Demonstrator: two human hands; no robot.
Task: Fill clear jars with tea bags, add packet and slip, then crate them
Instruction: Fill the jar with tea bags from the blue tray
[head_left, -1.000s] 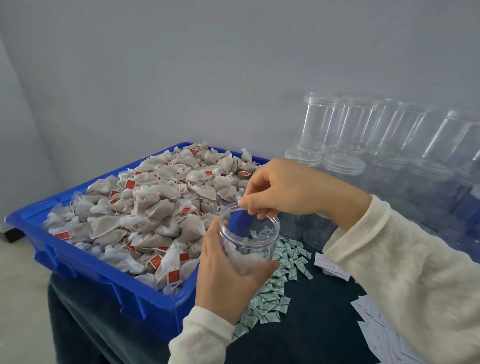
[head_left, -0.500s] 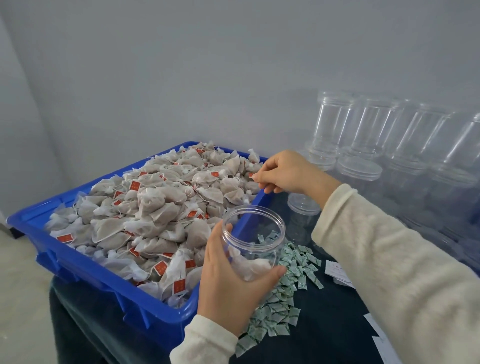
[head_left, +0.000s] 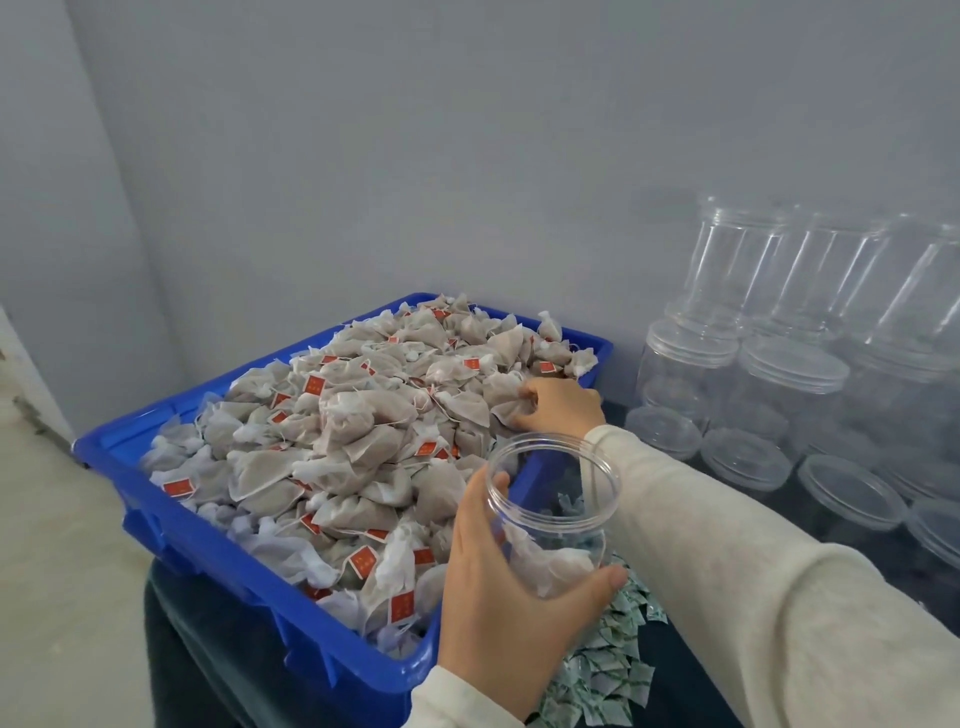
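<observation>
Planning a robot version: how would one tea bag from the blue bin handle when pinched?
Probably floppy: the tea bag gripped by the right hand bunches where held. Likely light, since its mesh is thin. Strings and tags may snag neighbours in the blue bin.

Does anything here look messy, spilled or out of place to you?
Nothing looks damaged. The tea bags are heaped above the rim of the blue crate, and the small green packets lie in a loose scatter on the dark table beside the open jar, which the left hand holds tilted.
</observation>
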